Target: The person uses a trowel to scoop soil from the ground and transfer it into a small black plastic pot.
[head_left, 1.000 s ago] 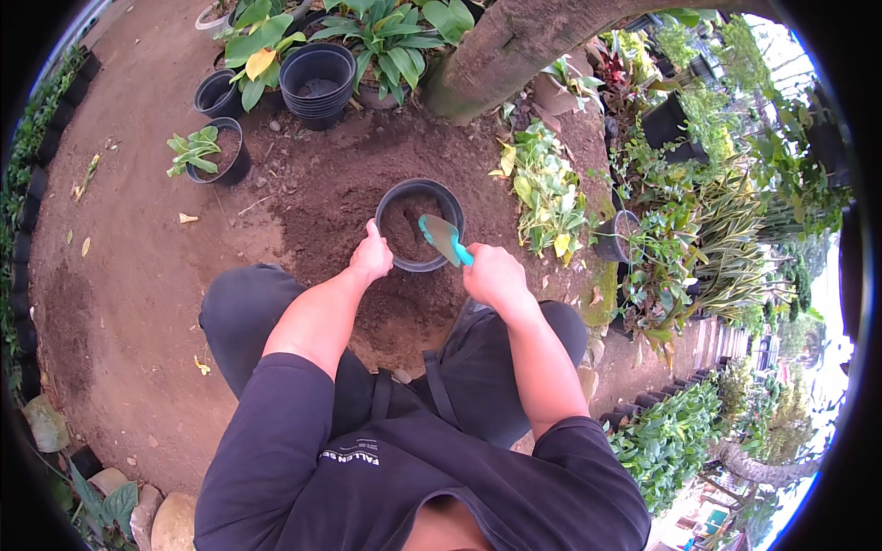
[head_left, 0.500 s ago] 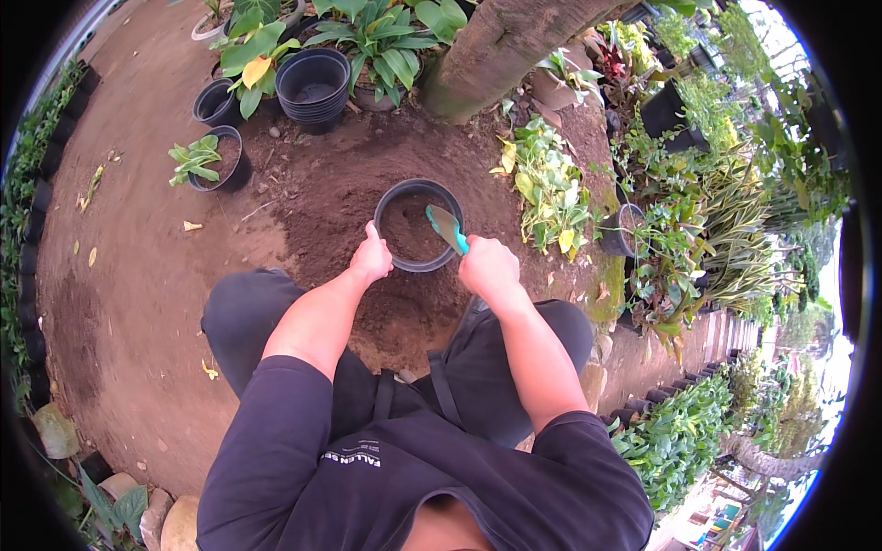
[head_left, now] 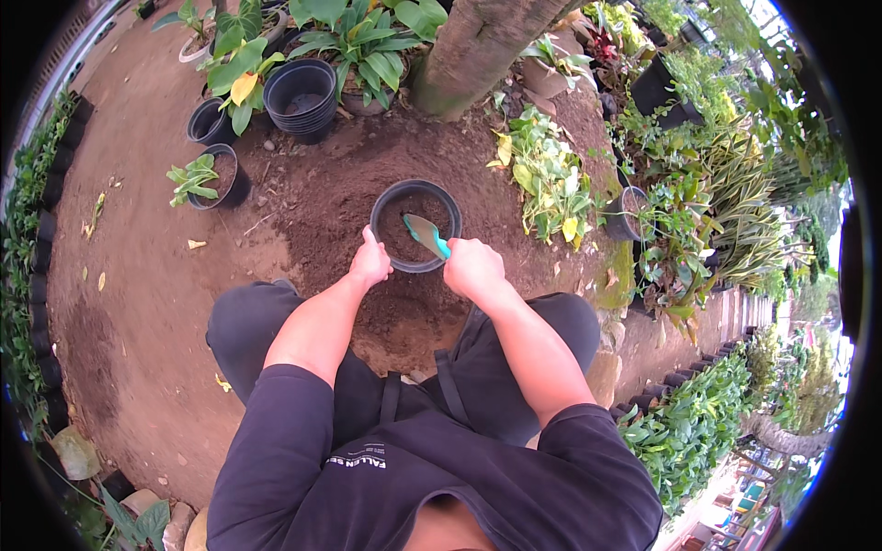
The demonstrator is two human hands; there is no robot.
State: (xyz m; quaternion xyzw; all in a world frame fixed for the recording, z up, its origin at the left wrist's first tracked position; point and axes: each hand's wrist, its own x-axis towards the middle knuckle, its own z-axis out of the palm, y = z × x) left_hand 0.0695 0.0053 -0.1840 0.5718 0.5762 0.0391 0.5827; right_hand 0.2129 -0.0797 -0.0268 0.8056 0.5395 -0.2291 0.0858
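A round black plant pot (head_left: 376,219) with dark soil (head_left: 404,207) inside stands on the ground in front of me. My left hand (head_left: 370,261) grips its left rim, the thumb pointing up along the wall. In my right hand (head_left: 474,268) is a garden trowel (head_left: 425,233) with a teal handle and edge. Its blade reaches over the pot's right rim, tip toward the left inside, above or touching the soil; I cannot tell which. Most of the trowel's handle is hidden by my fingers.
Loose dark soil (head_left: 322,207) surrounds the pot. Beyond it are a stack of black pots (head_left: 300,99), a potted seedling (head_left: 230,184), another black pot (head_left: 208,122) and a tree trunk (head_left: 459,69). Leafy cuttings (head_left: 547,179) lie at the right, with dense potted plants (head_left: 735,202) past them.
The trowel has moved left and slightly down inside the pot, its blade now lying nearer the middle. My right hand has shifted left with it. My left hand keeps its hold on the rim.
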